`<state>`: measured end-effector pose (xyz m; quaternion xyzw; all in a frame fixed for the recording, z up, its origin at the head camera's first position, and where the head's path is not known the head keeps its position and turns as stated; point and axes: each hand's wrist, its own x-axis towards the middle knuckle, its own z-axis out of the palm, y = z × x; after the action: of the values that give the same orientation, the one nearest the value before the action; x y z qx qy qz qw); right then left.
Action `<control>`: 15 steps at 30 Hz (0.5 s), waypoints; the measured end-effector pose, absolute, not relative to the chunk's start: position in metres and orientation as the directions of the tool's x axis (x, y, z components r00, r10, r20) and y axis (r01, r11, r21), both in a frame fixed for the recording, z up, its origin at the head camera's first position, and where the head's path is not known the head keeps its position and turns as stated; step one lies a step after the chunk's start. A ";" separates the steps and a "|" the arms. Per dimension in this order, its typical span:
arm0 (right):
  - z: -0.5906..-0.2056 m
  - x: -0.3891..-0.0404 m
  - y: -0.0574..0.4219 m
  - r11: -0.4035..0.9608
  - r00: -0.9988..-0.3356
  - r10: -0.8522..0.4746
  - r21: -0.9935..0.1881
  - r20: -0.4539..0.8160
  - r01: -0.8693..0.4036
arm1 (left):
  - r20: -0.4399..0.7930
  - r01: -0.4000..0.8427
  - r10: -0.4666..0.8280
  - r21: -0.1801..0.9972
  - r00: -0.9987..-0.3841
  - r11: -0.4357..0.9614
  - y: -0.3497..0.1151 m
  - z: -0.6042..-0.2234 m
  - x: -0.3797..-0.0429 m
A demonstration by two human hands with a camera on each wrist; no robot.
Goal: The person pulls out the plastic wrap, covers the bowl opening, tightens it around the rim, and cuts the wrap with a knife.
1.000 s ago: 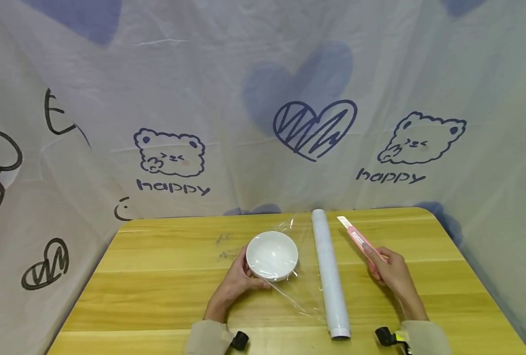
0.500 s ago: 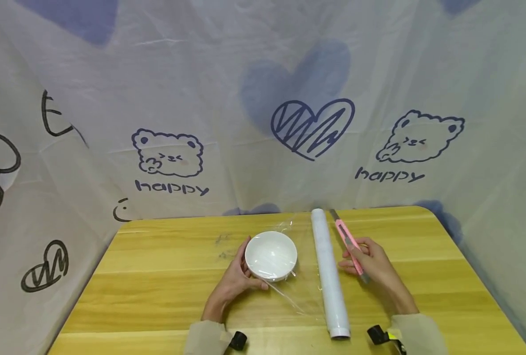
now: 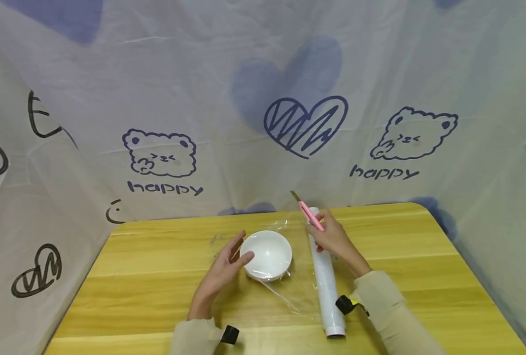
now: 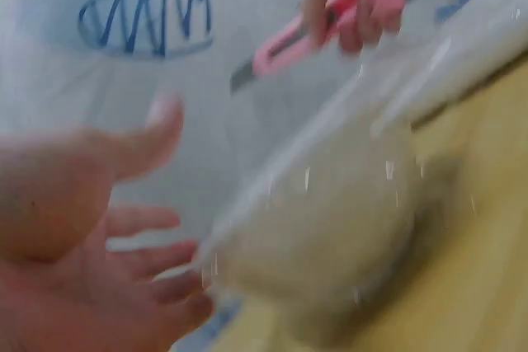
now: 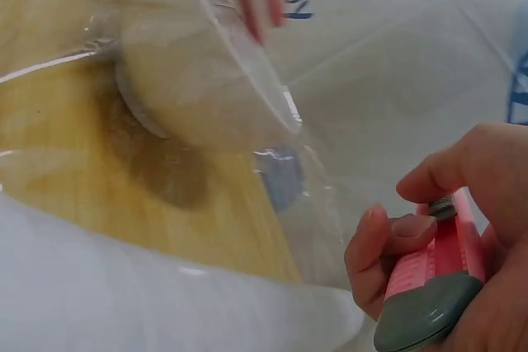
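A white bowl (image 3: 267,254) stands upright on the wooden table, with clear cling film (image 3: 296,286) over and around it. The film stretches to a long white roll of cling film (image 3: 327,286) lying to the bowl's right. My left hand (image 3: 220,271) is at the bowl's left side, thumb and fingers spread; in the left wrist view its fingertips are close to the rim, and I cannot tell whether they touch. Above the far part of the roll, my right hand (image 3: 335,239) holds a pink utility knife (image 3: 310,215), its blade pointing away and left.
The wooden table (image 3: 143,286) has its far edge against a hanging cloth (image 3: 227,123) printed with hearts and bears. More cloth hangs on the left and right sides. Each wrist wears a small black camera (image 3: 230,335).
My right hand has moved left with the utility knife, from right of the roll to above it. The left hand has loosened from the bowl and its fingers have spread.
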<state>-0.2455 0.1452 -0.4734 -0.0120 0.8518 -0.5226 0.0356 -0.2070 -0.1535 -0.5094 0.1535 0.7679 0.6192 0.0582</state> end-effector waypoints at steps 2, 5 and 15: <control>-0.475 -0.251 0.138 0.443 -0.994 -0.099 -0.897 -0.050 0.000 | 0.160 0.226 0.246 0.936 -0.956 0.271 -0.144 -0.498 -0.210; -0.478 -0.258 0.129 0.404 -0.989 -0.134 -0.915 -0.061 0.002 | 0.242 0.324 0.245 0.863 -0.939 0.389 -0.124 -0.479 -0.216; -0.484 -0.264 0.134 0.384 -0.990 -0.109 -0.922 -0.085 0.037 | 0.006 0.336 0.475 0.715 -0.880 0.613 -0.055 -0.438 -0.262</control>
<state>-0.2635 0.1342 -0.4838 -0.0215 0.8293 -0.5545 0.0658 -0.2619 -0.0549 -0.4377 0.2267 0.8933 0.3769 0.0923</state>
